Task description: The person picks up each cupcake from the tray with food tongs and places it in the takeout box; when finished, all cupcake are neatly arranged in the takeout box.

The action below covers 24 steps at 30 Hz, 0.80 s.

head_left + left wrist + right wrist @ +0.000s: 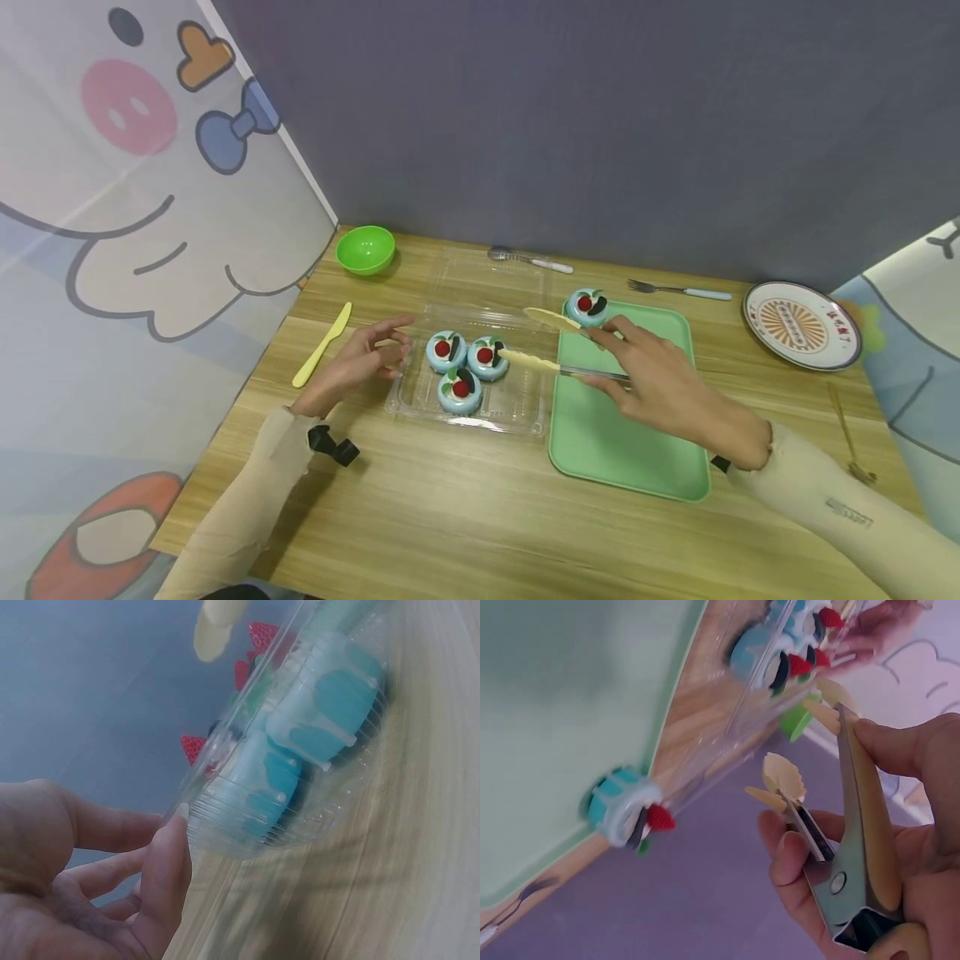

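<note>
My right hand (660,379) grips a pair of food tongs (862,817) with metal arms and cream tips. Those tips stand apart, with nothing between them, above the clear plastic container (517,408) and the tray's left edge. Three light-blue toy cakes (460,392) topped with red berries sit in the container's left half. Another such cake (587,307) stands on the far left corner of the green tray (630,442). At the container's left rim is my left hand (363,358), fingers loosely bent; its fingertips overlap the rim in the left wrist view.
Left of the container lie a yellow knife (324,343) and, farther back, a green bowl (366,250). A spoon (551,266) lies behind the open lid, a fork (678,290) behind the tray. A patterned plate (802,325) and a thin golden utensil (845,425) are at right.
</note>
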Available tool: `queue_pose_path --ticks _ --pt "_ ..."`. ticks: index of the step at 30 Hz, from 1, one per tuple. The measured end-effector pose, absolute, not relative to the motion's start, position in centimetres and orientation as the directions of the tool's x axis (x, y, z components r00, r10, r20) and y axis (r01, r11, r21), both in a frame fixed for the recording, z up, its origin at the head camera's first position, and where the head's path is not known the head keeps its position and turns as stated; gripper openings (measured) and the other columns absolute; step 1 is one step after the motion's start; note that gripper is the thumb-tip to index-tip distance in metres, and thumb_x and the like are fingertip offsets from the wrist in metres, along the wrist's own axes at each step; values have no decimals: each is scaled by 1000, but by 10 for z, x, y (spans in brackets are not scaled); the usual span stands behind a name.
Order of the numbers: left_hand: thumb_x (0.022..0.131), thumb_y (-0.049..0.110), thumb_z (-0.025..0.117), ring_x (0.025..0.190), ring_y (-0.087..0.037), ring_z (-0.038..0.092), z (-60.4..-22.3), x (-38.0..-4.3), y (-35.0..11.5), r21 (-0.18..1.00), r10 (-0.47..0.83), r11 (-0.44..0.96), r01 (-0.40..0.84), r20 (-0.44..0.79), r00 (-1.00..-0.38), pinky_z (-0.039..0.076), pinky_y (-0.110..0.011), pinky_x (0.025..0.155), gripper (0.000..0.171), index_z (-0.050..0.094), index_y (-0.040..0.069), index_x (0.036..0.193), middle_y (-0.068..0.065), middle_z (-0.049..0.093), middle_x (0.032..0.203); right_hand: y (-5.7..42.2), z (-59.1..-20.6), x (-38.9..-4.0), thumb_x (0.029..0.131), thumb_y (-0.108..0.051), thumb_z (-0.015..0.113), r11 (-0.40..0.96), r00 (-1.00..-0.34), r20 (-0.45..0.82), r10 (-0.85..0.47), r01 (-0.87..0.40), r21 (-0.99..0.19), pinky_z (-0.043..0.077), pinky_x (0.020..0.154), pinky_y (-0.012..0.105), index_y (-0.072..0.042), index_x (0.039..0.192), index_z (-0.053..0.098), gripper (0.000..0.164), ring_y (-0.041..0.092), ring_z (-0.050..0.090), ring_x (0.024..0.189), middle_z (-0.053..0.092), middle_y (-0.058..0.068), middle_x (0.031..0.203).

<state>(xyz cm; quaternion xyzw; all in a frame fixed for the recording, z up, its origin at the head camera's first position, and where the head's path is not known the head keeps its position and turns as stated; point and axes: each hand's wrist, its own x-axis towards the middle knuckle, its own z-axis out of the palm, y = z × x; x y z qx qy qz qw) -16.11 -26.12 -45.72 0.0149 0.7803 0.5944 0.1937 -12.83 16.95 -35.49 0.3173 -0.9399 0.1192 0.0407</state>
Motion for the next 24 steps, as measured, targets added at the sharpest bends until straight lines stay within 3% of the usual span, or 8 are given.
queue_pose_path --ticks 4,11,19,24 --pt "98 10 56 88 -19 62 -456 -161 -261 935 258 287 -209 -286 -923 59 -25 67 57 37 18 152 -22 49 131 187 -351 -130 92 -39 68 794 -822 149 -550 -570 -211 50 62 31 -3 137 54 59 20 62 85 56 8 121" --pt "99 11 56 88 -18 62 -453 -159 -260 933 259 298 -204 -284 -923 60 -26 69 58 35 17 152 -22 49 131 223 -352 -135 89 -40 71 867 -886 191 -422 -456 -201 35 45 21 -3 136 57 61 12 54 64 56 10 118" --pt "99 10 56 85 -17 63 -455 -160 -260 936 261 282 -209 -285 -922 59 -23 66 57 35 15 152 -23 48 131 257 -361 -137 87 -44 72 910 -924 199 -328 -365 -195 41 45 30 -4 134 58 64 27 63 72 56 16 120" --pt "98 10 56 84 -17 63 -457 -159 -260 939 262 271 -211 -283 -923 59 -22 64 57 36 14 152 -24 48 131 266 -369 -136 88 -47 70 917 -939 149 -310 -337 -214 44 48 32 -3 136 57 67 26 62 73 55 17 122"
